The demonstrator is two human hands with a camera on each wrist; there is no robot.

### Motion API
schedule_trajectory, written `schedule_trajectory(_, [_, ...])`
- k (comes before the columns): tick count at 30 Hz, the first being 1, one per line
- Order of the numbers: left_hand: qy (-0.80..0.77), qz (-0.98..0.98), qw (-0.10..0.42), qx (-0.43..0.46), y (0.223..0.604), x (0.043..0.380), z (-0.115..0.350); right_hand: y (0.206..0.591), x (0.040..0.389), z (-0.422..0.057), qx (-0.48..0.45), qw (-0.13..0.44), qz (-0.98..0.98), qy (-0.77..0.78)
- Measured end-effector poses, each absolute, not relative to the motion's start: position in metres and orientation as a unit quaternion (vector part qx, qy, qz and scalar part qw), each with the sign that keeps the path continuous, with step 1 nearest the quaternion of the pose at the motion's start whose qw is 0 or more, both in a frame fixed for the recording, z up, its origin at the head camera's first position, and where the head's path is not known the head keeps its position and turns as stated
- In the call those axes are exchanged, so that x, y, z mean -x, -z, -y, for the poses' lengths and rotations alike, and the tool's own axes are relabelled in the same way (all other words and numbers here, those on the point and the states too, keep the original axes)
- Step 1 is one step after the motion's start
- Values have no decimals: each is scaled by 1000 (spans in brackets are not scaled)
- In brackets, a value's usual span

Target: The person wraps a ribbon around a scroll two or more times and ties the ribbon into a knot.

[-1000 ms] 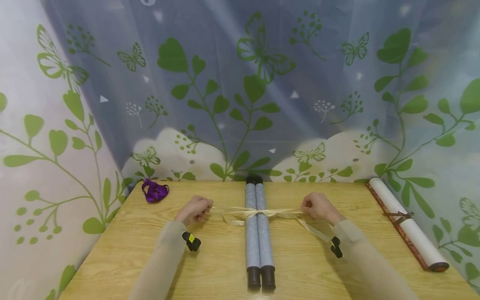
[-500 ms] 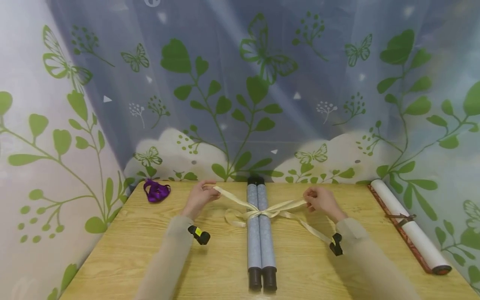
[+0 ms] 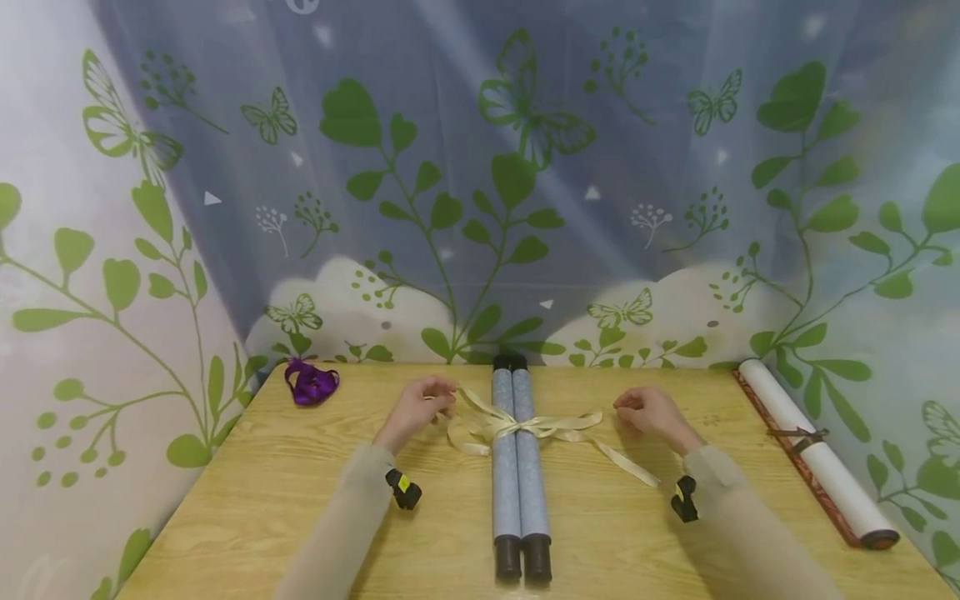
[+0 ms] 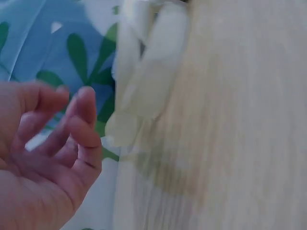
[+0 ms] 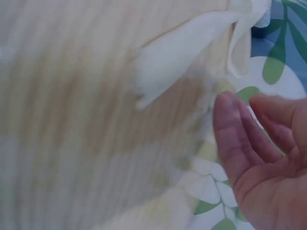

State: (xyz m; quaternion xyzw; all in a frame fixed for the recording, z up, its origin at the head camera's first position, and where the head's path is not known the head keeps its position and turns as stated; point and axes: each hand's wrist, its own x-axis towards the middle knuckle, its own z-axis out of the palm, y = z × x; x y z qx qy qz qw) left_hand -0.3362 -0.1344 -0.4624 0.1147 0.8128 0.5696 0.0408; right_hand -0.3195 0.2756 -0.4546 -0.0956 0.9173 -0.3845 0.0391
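Two grey-blue rolled scrolls point(image 3: 517, 492) with dark end caps lie side by side on the wooden table, pointing away from me. A cream ribbon point(image 3: 517, 427) is tied in a bow around their middle, with loops and tails spreading to both sides. My left hand point(image 3: 418, 408) is beside the left loop, fingertips close to it; in the left wrist view, its loosely bent fingers point(image 4: 86, 139) hold nothing. To the right, my right hand point(image 3: 656, 415) hovers just off the other loop. The right wrist view shows its thumb and fingers apart from the ribbon tail point(image 5: 182, 52).
A purple ribbon bundle point(image 3: 312, 383) lies at the table's back left. Along the right side is a white scroll point(image 3: 832, 467) with a red-patterned edge, tied with a brown cord. A leaf-printed curtain point(image 3: 480, 208) rises behind the table point(image 3: 637, 542) and at both sides.
Both hands were pulling the bow's loops outward; they have now let go. The loops have sunk towards the scrolls, and the left hand has come slightly inward.
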Motion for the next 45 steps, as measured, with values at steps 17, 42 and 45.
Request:
schedule_trajectory(17, [-276,-918,151,-243,459,312,132,464,308,-266,234,86,-920,303])
schedule_trajectory(42, [-254,-933,141,-211,450,312,186,456,278,-131,115,61,-944,304])
schedule_trajectory(45, [-246,-938,126,-208,448,313,194,456,279,-124,101,67,-945,303])
